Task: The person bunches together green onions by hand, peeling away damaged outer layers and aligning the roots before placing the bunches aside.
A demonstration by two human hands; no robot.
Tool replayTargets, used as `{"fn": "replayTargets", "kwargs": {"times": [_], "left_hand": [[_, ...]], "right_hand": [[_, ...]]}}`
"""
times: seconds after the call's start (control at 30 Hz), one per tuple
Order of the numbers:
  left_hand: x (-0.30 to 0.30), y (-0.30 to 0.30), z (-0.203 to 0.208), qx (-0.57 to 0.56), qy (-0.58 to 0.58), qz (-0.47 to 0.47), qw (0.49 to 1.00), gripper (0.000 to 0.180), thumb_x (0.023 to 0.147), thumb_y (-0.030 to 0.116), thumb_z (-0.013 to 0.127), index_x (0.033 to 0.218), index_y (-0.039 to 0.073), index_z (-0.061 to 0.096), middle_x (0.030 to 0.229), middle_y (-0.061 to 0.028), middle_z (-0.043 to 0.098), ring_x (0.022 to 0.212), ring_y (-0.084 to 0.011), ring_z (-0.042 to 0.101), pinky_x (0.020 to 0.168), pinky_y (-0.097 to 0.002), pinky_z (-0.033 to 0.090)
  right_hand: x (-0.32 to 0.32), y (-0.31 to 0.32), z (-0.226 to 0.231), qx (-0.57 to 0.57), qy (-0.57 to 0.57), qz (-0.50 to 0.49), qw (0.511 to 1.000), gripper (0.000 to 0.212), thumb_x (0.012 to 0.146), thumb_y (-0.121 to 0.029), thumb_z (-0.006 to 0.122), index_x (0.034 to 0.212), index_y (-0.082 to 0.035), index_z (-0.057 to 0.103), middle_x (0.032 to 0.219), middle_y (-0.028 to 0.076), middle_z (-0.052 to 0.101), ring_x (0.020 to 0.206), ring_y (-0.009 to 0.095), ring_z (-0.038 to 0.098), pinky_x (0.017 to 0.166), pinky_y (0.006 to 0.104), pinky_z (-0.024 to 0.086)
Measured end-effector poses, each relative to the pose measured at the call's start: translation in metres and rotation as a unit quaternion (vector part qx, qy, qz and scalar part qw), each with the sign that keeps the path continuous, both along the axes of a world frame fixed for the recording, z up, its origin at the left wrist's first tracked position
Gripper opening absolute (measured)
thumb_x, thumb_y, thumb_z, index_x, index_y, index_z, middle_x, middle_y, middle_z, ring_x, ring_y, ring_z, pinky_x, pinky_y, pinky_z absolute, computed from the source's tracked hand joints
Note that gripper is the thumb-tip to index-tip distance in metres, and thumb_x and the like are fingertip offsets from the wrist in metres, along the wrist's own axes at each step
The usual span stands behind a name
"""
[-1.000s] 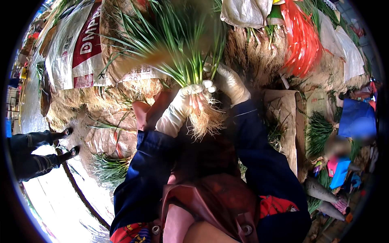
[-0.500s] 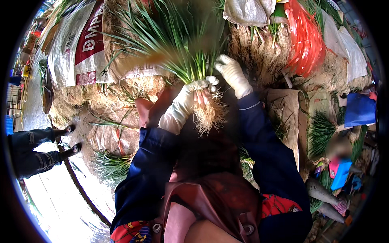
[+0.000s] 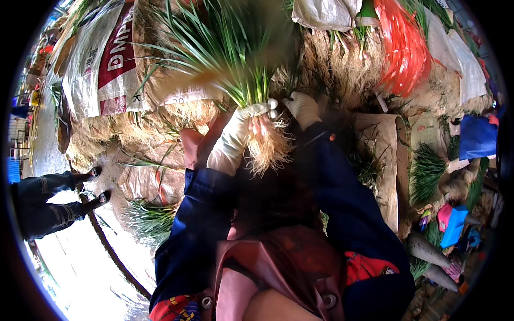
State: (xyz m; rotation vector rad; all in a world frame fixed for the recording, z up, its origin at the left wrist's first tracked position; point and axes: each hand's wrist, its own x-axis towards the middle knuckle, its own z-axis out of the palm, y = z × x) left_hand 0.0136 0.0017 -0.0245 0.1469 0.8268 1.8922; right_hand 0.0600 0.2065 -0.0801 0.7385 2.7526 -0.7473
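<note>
My left hand (image 3: 234,134), in a white glove, is wrapped round a bunch of green garlic (image 3: 252,88) just above its bulbs. Long green leaves fan upward and away from me, and pale tangled roots (image 3: 267,152) hang below the fist. My right hand (image 3: 303,109), also gloved, is just right of the stems, with its fingers loosely bent and apart. Nothing shows in it. Dark leaves and blur lie behind its fingertips.
Rooted plants (image 3: 342,64) are heaped ahead, partly under sacks (image 3: 115,59). Red plastic strips (image 3: 404,48) hang at the right. A loose green bunch (image 3: 150,219) lies at the left, near a person's legs (image 3: 48,200). Another person's blue sleeve (image 3: 478,137) shows at far right.
My right hand has dropped lower and nearer to me, away from the leaves. My left hand keeps its grip on the bunch, which has shifted slightly left.
</note>
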Motion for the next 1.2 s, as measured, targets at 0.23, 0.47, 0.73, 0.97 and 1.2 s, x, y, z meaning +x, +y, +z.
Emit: {"fn": "replayTargets", "kwargs": {"times": [0.23, 0.47, 0.73, 0.97, 1.2], "left_hand": [[0.001, -0.004, 0.013, -0.061, -0.002, -0.036, 0.997, 0.036, 0.082, 0.010, 0.055, 0.114, -0.007, 0.053, 0.075, -0.0122, 0.063, 0.055, -0.0195, 0.061, 0.040, -0.0255, 0.049], [0.008, -0.002, -0.004, -0.090, -0.040, -0.028, 0.995, 0.037, 0.080, 0.013, 0.058, 0.113, -0.005, 0.054, 0.093, -0.0135, 0.063, 0.067, -0.0200, 0.060, 0.057, -0.0279, 0.052], [0.023, 0.028, -0.006, -0.030, -0.088, -0.012, 0.996, 0.029, 0.076, 0.009, 0.063, 0.102, -0.001, 0.060, 0.091, -0.0105, 0.064, 0.074, -0.0189, 0.060, 0.059, -0.0301, 0.053], [0.010, 0.005, -0.009, 0.120, -0.115, -0.085, 0.982, 0.045, 0.077, 0.016, 0.062, 0.116, -0.002, 0.051, 0.115, -0.0153, 0.054, 0.093, -0.0224, 0.056, 0.079, -0.0397, 0.050], [0.019, 0.012, 0.009, 0.151, -0.081, -0.063, 0.983, 0.051, 0.079, 0.017, 0.058, 0.122, -0.007, 0.046, 0.119, -0.0151, 0.055, 0.097, -0.0236, 0.057, 0.084, -0.0313, 0.046]], "right_hand": [[0.029, 0.014, 0.071, -0.467, 0.164, -0.060, 0.867, 0.017, 0.087, -0.020, 0.059, 0.099, -0.009, 0.064, 0.080, 0.003, 0.066, 0.059, 0.008, 0.056, 0.057, 0.0213, 0.045], [0.019, -0.042, 0.091, 0.039, 0.227, 0.060, 0.971, 0.025, 0.086, -0.031, 0.057, 0.086, -0.006, 0.061, 0.077, 0.011, 0.063, 0.067, 0.026, 0.063, 0.061, 0.0372, 0.049], [0.023, -0.016, 0.022, -0.444, 0.387, -0.278, 0.759, 0.031, 0.090, -0.034, 0.053, 0.087, -0.005, 0.063, 0.073, 0.006, 0.065, 0.056, 0.014, 0.057, 0.052, 0.0279, 0.045], [0.027, -0.016, 0.048, -0.747, 0.214, -0.116, 0.618, 0.028, 0.093, -0.027, 0.048, 0.112, -0.007, 0.053, 0.086, 0.003, 0.061, 0.066, 0.009, 0.052, 0.054, 0.0244, 0.044], [0.027, -0.029, 0.092, -0.782, 0.189, -0.122, 0.582, 0.030, 0.090, -0.029, 0.053, 0.104, -0.002, 0.055, 0.071, 0.001, 0.050, 0.058, 0.010, 0.047, 0.045, 0.0218, 0.039]]}}
